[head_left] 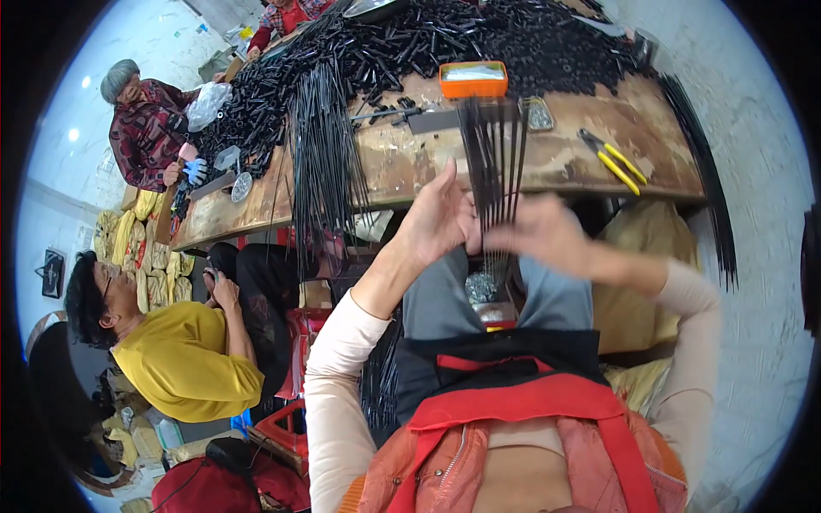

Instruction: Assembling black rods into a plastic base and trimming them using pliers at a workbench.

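A fanned bundle of thin black rods (494, 154) stands upright before me, over my lap and the table's front edge. My left hand (438, 214) grips the bundle from its left side, thumb pointing up. From the right, my right hand (547, 235) reaches across the lower part of the rods; motion smears its fingers, so their grip is unclear. Below the rods, between my knees, sits a container of small shiny pieces (482, 287).
On the wooden table (410, 171) lie yellow-handled pliers (614, 162), an orange box (473, 80), a heap of black tubular parts (445, 38) and a bundle of long black rods (325, 162). A person in yellow (188, 359) sits at my left; other people are across the table.
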`<control>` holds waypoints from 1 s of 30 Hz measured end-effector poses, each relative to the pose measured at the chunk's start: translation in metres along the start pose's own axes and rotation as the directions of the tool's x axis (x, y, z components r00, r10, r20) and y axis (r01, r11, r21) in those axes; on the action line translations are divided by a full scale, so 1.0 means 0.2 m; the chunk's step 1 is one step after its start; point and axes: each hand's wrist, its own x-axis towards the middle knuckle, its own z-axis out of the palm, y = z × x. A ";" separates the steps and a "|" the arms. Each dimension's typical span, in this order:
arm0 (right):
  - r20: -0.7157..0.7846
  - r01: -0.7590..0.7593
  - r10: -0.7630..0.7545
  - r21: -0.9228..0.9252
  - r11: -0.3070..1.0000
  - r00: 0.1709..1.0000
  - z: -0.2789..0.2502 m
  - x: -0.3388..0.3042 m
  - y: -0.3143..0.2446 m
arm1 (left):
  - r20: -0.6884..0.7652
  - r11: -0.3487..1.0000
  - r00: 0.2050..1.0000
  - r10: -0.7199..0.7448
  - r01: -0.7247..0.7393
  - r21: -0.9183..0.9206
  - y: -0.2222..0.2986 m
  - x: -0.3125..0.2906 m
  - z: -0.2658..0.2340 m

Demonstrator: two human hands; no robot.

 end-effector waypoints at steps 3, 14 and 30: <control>0.120 -0.289 0.275 0.126 0.949 0.954 0.14 -0.22 0.22 | -0.242 0.998 0.970 -0.025 0.040 0.056 0.09 0.22 -0.17; 0.058 -0.436 0.432 0.155 0.887 0.900 0.02 0.20 0.62 | -0.245 0.412 0.936 0.253 0.125 0.903 0.46 0.17 -0.19; 0.160 -0.128 0.152 -0.152 0.980 0.975 -0.25 0.37 0.58 | 0.004 0.464 0.798 0.602 -0.354 0.812 0.12 -0.02 0.09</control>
